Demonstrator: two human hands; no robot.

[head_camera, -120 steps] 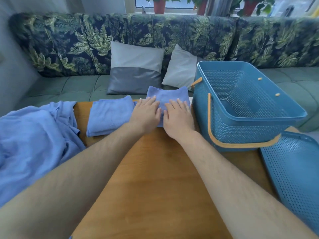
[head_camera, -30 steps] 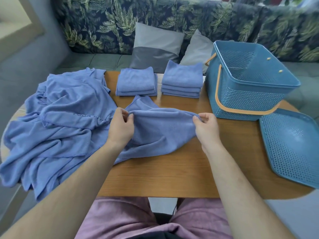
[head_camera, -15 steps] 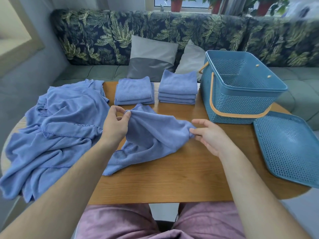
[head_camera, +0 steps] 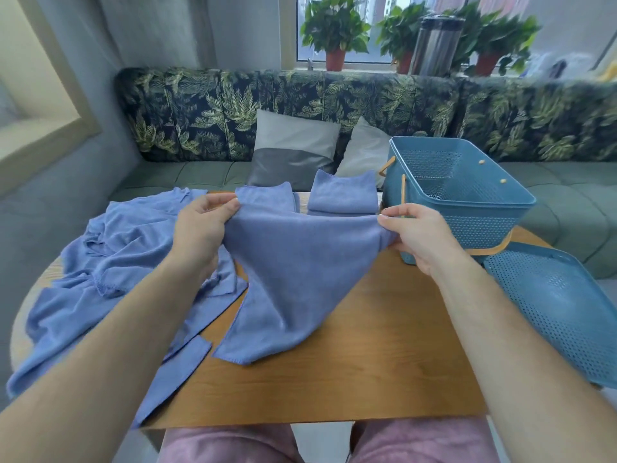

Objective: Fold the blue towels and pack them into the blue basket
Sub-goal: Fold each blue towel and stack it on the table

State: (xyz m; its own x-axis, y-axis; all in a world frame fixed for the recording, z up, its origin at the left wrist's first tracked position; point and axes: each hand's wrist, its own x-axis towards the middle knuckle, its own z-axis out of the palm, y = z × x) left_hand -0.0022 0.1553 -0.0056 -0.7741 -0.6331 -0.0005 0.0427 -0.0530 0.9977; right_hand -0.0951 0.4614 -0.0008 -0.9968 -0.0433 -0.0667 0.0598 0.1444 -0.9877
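Both hands are clamped on one blue towel (head_camera: pixel 293 279). My left hand (head_camera: pixel 200 228) pinches its upper edge between thumb and fingers, and my right hand (head_camera: pixel 417 238) pinches the far end of that edge. The cloth sags between them, and its lower part trails onto the table (head_camera: pixel 384 362) towards me.

I judge the step in hand to be opening this towel out for its first fold. The cloth at my right grip looks gathered rather than held by a clean corner, so I would work both pinches out to the true corners. Then I would draw the edge taut until the sag goes, lay the towel flat on the bare wood, and only then bring edge to edge.

Outward from the grip, the heap of unfolded towels (head_camera: pixel 117 248) lies to the left, running under my left forearm and touching the held towel's lower edge. I must not drag it along. Two folded stacks (head_camera: pixel 340 195) sit just beyond the raised edge at the far side of the table. The blue basket (head_camera: pixel 484 225) stands just past my right hand. It is open, with no towels visible inside, and its lid (head_camera: pixel 551 305) lies flat beside it on the right.
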